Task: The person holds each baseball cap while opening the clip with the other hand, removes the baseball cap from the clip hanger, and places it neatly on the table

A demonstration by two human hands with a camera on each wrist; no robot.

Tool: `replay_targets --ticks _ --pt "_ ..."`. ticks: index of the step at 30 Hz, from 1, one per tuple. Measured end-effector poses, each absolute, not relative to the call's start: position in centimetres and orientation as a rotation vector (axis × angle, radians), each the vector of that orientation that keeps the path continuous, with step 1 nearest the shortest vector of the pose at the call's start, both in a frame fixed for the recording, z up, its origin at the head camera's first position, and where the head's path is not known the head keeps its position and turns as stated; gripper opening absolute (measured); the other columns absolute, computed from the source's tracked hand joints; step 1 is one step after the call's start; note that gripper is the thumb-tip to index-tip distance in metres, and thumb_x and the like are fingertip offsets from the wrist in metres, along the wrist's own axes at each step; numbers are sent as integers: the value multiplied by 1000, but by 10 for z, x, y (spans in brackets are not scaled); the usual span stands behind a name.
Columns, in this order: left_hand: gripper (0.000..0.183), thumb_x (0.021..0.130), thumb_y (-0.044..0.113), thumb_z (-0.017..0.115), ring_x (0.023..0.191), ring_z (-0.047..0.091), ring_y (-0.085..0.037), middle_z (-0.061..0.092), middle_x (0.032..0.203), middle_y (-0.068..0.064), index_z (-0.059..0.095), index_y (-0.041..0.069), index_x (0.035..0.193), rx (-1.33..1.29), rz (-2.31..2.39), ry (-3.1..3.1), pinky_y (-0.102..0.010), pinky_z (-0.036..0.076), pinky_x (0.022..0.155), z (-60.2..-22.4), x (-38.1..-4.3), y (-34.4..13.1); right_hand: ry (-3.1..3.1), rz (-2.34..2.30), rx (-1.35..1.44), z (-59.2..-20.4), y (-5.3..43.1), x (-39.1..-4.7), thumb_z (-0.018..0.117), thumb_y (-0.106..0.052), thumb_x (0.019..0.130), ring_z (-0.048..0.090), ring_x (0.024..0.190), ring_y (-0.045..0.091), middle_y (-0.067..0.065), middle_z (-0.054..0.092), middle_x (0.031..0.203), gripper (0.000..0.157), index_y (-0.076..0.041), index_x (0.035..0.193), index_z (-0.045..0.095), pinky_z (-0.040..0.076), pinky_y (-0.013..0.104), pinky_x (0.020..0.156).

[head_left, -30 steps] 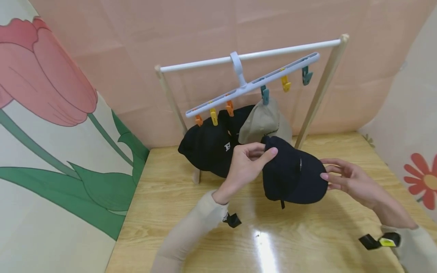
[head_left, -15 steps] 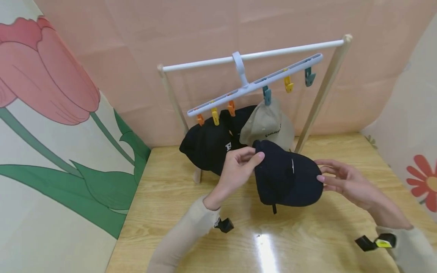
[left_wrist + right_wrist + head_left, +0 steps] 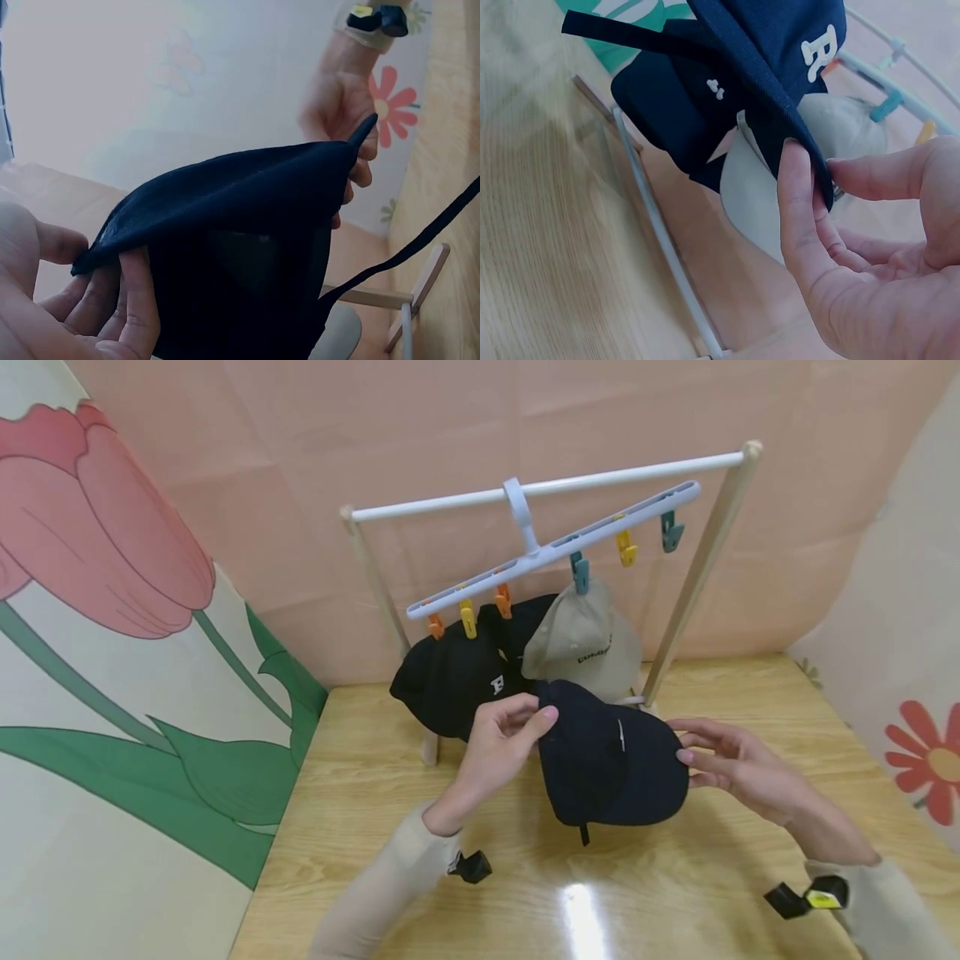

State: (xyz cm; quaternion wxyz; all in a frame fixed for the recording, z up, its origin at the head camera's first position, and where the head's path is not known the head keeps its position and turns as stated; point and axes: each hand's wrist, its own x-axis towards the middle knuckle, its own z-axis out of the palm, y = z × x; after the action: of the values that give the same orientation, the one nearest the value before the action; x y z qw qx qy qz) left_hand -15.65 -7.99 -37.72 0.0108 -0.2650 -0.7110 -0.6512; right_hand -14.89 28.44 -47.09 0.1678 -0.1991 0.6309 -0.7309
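Both hands hold a navy baseball cap [image 3: 592, 768] in front of the rack, above the table. My left hand [image 3: 495, 739] pinches its edge on the left, thumb on the near side. At the other end my right hand [image 3: 738, 768] pinches the brim's edge between thumb and fingers. In the right wrist view white lettering shows on the cap's front [image 3: 817, 52], and a dark strap [image 3: 630, 36] sticks out. Behind, a beige cap [image 3: 573, 652] hangs from a teal clip [image 3: 580, 575]. Black caps [image 3: 450, 685] hang beneath the orange and yellow clips to the left.
A pale blue clip hanger [image 3: 555, 550] hangs tilted from the white rod [image 3: 637, 474] of a wooden rack. A yellow clip [image 3: 626, 545] and a teal clip [image 3: 671, 533] on its right end hold nothing. The rack stands on a wood-grain table [image 3: 360, 827] against a pink backdrop.
Both hands have moved left and slightly down with the navy cap, each keeping its grip. More of the beige cap's lettering shows now. The hanging caps have stayed in place.
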Motion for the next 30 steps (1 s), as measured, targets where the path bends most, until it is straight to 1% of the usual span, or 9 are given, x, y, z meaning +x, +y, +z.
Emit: replay_targets --ticks 2,6,11,15,17,21,24,27,30 --pt "18 107 9 63 64 62 -8 69 82 -25 74 -5 102 -818 -2058 -2216 -26 60 65 -376 -155 -83 1793 -2077 -571 -471 282 -149 47 10 108 73 107 12 -1 71 127 49 -7 154 51 64 32 85" --pt "22 109 9 59 75 71 -9 66 83 -26 71 -8 104 -817 -2113 -2198 -33 66 71 -375 -153 -90 1810 -2064 -567 -470 278 -147 48 8 109 72 106 12 -1 70 124 48 -6 155 50 64 33 85" --pt "21 109 7 58 76 72 -10 64 81 -22 70 -9 102 -812 -2119 -2195 -40 67 72 -374 -152 -99 1846 -2071 -533 -468 269 -145 52 7 108 72 104 10 -3 69 125 47 -6 153 51 64 32 83" --pt "21 108 6 58 76 72 -11 61 79 -26 70 -9 101 -810 -2105 -2195 -52 66 72 -374 -151 -105 1862 -2092 -501 -467 260 -145 54 6 107 70 100 9 -2 68 120 47 -5 152 52 64 31 82" --pt "21 108 6 58 75 71 -10 58 77 -28 70 -9 100 -805 -2090 -2194 -54 66 71 -374 -152 -108 1865 -2095 -493 -467 255 -146 55 6 107 70 99 9 -1 67 119 46 -6 152 53 64 31 81" --pt "21 108 5 58 72 69 -10 55 76 -30 68 -10 97 -797 -2073 -2180 -48 66 68 -375 -151 -115 1867 -2085 -489 -467 248 -148 55 5 107 70 99 9 -1 66 119 44 -7 150 54 64 31 81" --pt "22 108 6 58 70 70 -10 59 77 -28 68 -10 95 -789 -2066 -2167 -43 66 67 -375 -149 -119 1869 -2072 -488 -467 243 -149 55 3 108 70 99 9 -1 66 119 43 -7 149 54 64 31 81" --pt "23 108 7 59 70 70 -11 64 78 -22 68 -10 95 -773 -2068 -2160 -42 66 67 -376 -148 -124 1855 -2073 -489 -467 239 -150 56 3 107 70 99 10 -1 66 120 42 -7 148 54 64 32 81" --pt "23 108 8 59 71 68 -11 65 78 -10 68 -9 95 -750 -2073 -2162 -39 66 67 -378 -146 -128 1818 -2088 -486 -468 233 -151 57 4 107 71 100 11 0 69 121 40 -7 145 57 64 32 82"
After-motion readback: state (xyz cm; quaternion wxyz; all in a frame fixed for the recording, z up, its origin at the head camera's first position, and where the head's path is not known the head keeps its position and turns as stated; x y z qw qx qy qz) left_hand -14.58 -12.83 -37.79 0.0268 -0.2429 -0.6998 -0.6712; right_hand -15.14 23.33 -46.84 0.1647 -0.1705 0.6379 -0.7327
